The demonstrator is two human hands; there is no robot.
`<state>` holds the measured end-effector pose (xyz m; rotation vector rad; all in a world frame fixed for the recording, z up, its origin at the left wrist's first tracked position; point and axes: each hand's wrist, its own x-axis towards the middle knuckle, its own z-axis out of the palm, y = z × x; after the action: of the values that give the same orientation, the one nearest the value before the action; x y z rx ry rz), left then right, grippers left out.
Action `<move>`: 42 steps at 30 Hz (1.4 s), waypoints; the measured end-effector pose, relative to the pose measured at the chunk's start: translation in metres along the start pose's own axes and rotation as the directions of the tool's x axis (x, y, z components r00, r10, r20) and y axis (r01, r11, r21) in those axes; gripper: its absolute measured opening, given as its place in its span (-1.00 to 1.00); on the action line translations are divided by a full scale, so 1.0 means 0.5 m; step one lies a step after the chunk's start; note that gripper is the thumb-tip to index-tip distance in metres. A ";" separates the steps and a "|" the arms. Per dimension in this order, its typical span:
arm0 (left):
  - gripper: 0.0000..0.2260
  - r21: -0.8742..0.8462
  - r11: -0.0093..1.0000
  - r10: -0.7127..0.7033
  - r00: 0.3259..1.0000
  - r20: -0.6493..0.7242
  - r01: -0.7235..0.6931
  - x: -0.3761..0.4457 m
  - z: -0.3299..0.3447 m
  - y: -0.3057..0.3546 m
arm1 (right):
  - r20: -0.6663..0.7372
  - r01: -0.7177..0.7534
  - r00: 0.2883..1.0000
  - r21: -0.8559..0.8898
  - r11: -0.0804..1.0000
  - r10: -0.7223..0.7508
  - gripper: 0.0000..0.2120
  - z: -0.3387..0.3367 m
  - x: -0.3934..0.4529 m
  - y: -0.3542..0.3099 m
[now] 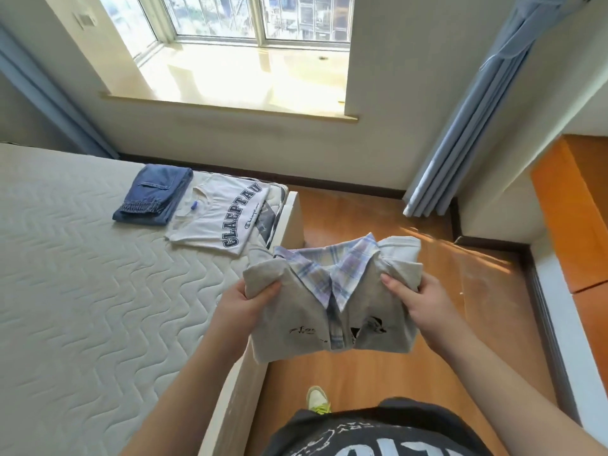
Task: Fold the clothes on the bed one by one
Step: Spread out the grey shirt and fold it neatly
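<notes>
A folded grey top with a plaid collar (332,301) is held in the air over the bed's right edge and the floor. My left hand (245,302) grips its left side, thumb on top. My right hand (419,299) grips its right side the same way. On the bed (65,274), near the far right corner, lie folded blue jeans (154,195) and, beside them to the right, a folded white T-shirt with dark lettering (223,218).
The quilted mattress spreads out to the left. Wooden floor (362,218) lies right of the bed, with a window sill ahead, a blue curtain (460,143) at the right and an orange wooden platform (572,209) at far right. My shoe (318,400) stands by the bed frame.
</notes>
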<state>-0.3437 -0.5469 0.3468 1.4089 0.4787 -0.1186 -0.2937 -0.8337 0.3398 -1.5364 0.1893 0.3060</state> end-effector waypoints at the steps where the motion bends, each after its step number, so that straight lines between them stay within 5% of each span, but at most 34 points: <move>1: -0.68 -0.002 1.000 -0.002 1.000 -0.005 0.002 0.023 0.000 0.012 | 0.009 -0.008 1.000 -0.006 1.000 0.008 -0.83 0.006 0.028 -0.008; 12: -0.78 -0.066 0.998 -0.027 0.985 -0.173 0.015 0.312 0.067 0.081 | 0.136 -0.034 0.990 -0.095 0.995 0.047 -0.80 0.009 0.403 -0.092; 21: -0.88 -0.157 0.987 -0.051 0.895 -0.444 -0.021 0.507 0.134 0.144 | 0.374 -0.055 0.915 -0.258 0.965 0.152 -0.76 0.024 0.727 -0.193; 32: -0.82 -0.303 0.950 -0.162 0.714 -0.681 -0.073 0.599 0.042 0.125 | 0.612 0.046 0.757 -0.398 0.916 0.227 -0.83 0.263 0.946 -0.215; 42: -0.81 -0.444 0.896 -0.331 0.667 -0.668 0.000 0.682 -0.086 0.078 | 0.614 0.050 0.722 -0.505 0.862 0.318 -0.87 0.456 1.079 -0.183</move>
<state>-0.0338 -0.4305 0.2464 0.9328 1.2415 0.4102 0.2303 -0.5657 0.2665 -1.8041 -0.4005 1.0984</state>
